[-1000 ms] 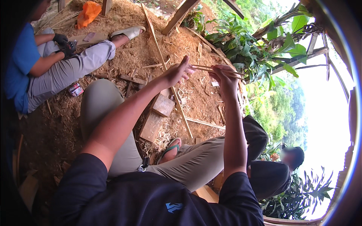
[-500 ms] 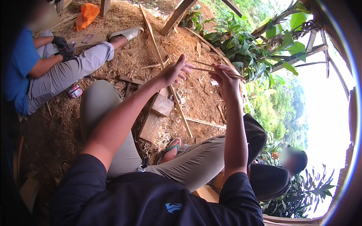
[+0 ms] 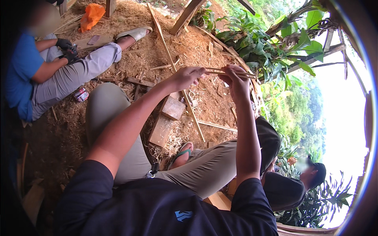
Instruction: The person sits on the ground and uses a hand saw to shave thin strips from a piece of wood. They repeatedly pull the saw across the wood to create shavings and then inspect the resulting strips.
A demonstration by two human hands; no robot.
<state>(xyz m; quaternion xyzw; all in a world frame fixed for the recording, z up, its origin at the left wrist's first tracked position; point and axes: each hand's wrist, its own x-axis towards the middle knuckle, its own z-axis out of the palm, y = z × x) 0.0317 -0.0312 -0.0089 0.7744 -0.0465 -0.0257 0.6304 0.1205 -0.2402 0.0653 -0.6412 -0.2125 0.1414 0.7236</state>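
Note:
Thin wooden sticks (image 3: pixel 215 71) are stretched roughly level between my two hands, out in front of me above the shavings. My left hand (image 3: pixel 186 78) is closed, its thumb and fingertips pinching the sticks' left ends. On the other side my right hand (image 3: pixel 237 83) grips the same sticks, and their right ends poke out past its fingers. How many sticks there are I cannot make out. Below my hands a squared wood block (image 3: pixel 173 107) rests on a longer board (image 3: pixel 160 130).
A long thin strip (image 3: pixel 167 51) lies across the shavings. At left sits a person in a blue shirt (image 3: pixel 23 70) with gloved hands, near an orange bag (image 3: pixel 91 17). Another person in a dark cap (image 3: pixel 317 173) sits at lower right. Green plants (image 3: pixel 256 47) border the ground.
My left hand was open with fingers spread; it has moved right and closed on the sticks' ends. The sticks, splayed apart before, now lie together. My right hand kept its grip.

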